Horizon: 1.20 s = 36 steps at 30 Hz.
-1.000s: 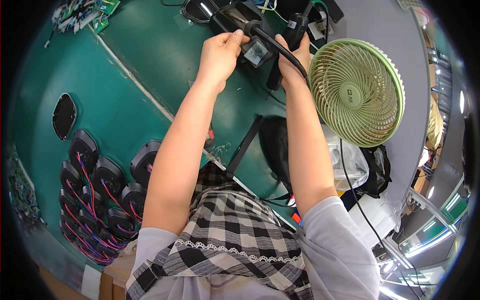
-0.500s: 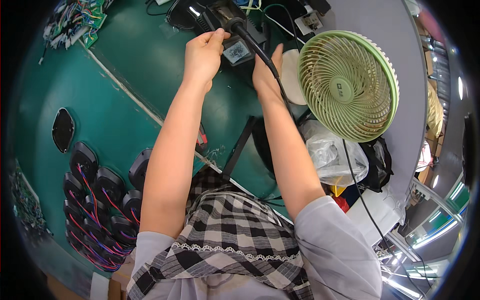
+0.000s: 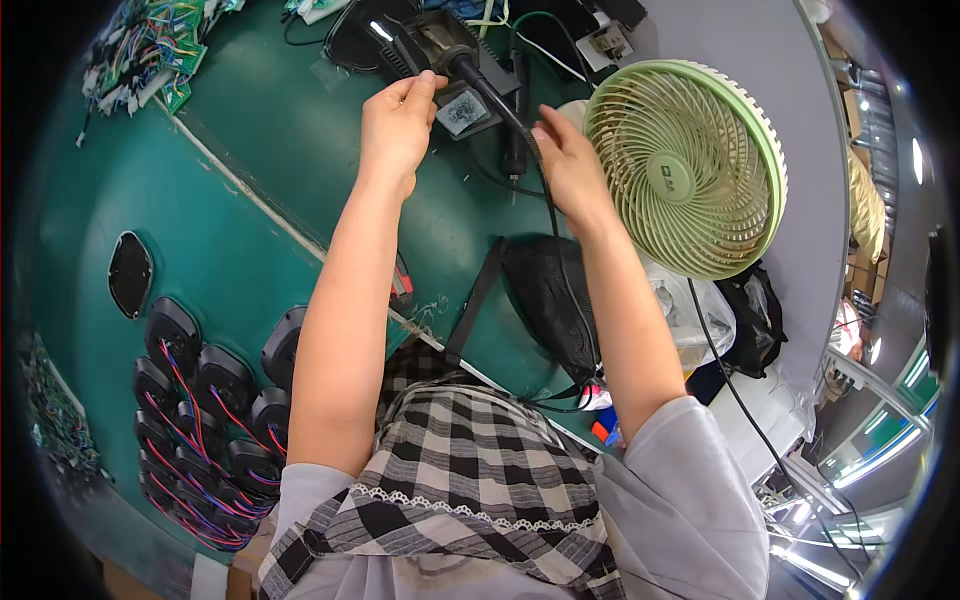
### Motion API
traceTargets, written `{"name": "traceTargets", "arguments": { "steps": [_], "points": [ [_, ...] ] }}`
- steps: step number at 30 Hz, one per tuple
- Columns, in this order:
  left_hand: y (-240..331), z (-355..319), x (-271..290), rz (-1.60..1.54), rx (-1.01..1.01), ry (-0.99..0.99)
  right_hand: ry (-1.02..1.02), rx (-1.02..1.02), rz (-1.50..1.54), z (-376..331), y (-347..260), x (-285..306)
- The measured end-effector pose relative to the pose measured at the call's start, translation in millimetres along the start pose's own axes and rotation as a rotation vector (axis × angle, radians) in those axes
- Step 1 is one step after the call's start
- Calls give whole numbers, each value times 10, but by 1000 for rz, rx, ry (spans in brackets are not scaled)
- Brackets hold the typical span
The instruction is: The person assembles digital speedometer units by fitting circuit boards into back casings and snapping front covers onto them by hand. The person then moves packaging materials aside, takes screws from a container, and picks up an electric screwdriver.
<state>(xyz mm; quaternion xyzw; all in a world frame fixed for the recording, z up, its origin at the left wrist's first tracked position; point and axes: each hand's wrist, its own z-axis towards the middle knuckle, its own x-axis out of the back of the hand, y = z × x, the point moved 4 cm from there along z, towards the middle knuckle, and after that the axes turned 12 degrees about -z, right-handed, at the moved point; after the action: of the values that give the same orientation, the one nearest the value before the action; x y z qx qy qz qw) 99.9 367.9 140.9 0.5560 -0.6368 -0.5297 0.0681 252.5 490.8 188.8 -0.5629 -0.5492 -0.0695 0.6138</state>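
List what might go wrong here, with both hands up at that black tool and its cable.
1. The cable runs right past the right hand, close to the green fan; it might snag the grille.
2. The left hand pinches at the black tool; if that is hot, fingers could burn.
3. The forearms span the black bag; its strap may catch.

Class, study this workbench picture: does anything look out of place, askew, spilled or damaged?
Nothing looks spilled or broken. The left hand and right hand meet at a black tool with a thick cable. A black bag lies on the green bench beside the green fan.
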Motion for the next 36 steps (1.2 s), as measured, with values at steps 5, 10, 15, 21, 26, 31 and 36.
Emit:
{"name": "traceTargets", "arguments": {
  "steps": [5, 10, 15, 21, 26, 31, 36],
  "points": [
    [21, 2, 23, 1, -2, 0, -61, -113, -324, 673, 410, -521],
    [39, 1, 42, 9, 31, -17, 41, -200, -604, 768, 451, -636],
    [30, -7, -14, 4, 34, -52, 150, -350, -415, 809, 480, -487],
    [10, -9, -23, -30, 63, -57, 115, -218, 229, 617, -115, -206],
    [34, 23, -35, -19, 61, -71, 210, 109, 522, 675, -299, -20],
    [31, 33, -15, -23, 80, -55, 255, 236, 800, 356, -1044, 340],
    [56, -11, -22, 7, 90, -49, 444, 133, 997, 387, -1368, 750]
  ]
}}
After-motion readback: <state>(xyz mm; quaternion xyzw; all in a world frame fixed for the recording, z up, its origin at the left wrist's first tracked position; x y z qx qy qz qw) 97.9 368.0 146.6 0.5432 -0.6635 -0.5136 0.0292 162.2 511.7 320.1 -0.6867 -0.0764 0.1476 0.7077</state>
